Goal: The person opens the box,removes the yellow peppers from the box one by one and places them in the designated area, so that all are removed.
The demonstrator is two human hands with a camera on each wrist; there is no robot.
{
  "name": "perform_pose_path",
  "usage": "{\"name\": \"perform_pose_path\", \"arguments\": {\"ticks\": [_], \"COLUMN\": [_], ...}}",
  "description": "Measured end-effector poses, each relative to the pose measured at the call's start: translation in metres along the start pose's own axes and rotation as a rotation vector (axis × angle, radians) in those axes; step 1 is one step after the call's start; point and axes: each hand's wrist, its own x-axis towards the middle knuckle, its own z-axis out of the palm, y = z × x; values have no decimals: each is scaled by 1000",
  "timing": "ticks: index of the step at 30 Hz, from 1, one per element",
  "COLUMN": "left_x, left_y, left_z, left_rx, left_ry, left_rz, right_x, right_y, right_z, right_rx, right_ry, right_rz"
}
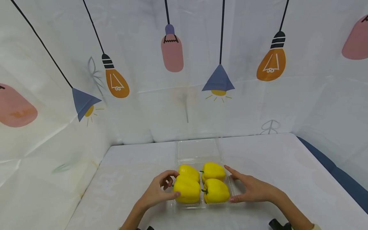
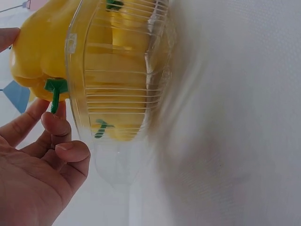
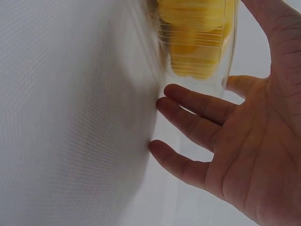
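Yellow bell peppers (image 1: 216, 191) with green stems fill a clear plastic clamshell box (image 1: 188, 206) on the white table. My left hand (image 1: 157, 192) pinches the front-left bell pepper (image 1: 187, 190) between thumb and fingers. In the left wrist view that pepper (image 2: 44, 61) stands up above the box's rim, its green stem near my fingertips. My right hand (image 1: 254, 188) is spread at the box's right side, fingers fairly straight. In the right wrist view, the index finger reaches the wall of the box (image 3: 228, 56), while the other fingertips (image 3: 171, 92) extend toward the tabletop.
Behind the peppers, the box's clear lid (image 1: 198, 150) lies folded back. The white table (image 1: 129, 163) extends to both sides. A white curtain (image 1: 138, 118) printed with lamps and bulbs hangs behind and at the sides. Dark blue material (image 1: 330, 164) shows past the right edge.
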Motion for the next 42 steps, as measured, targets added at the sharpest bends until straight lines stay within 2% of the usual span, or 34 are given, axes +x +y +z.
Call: {"name": "perform_pose_path", "arguments": {"ticks": [5,13,16,23,29,37,42], "left_x": [-2,-7,-9,-13,-17,-21,-24], "left_y": [5,7,5,2,0,-2,-6], "left_z": [-5,-22,-27,-32,-38,-46,-53], "left_rx": [2,39,53,71,78,91,98], "left_ry": [10,63,82,123,143,207,214], "left_rz": [23,147,172,123,124,45,79], "right_x": [0,1,1,1,1,1,0], "right_y": [0,3,3,2,2,3,2], "right_z": [0,1,2,2,1,2,1], "right_rx": [6,-9,-9,-13,-17,-17,-12], "right_ry": [2,8,7,8,16,15,15], "right_rz": [-7,-17,-12,-15,-26,-21,-18]}}
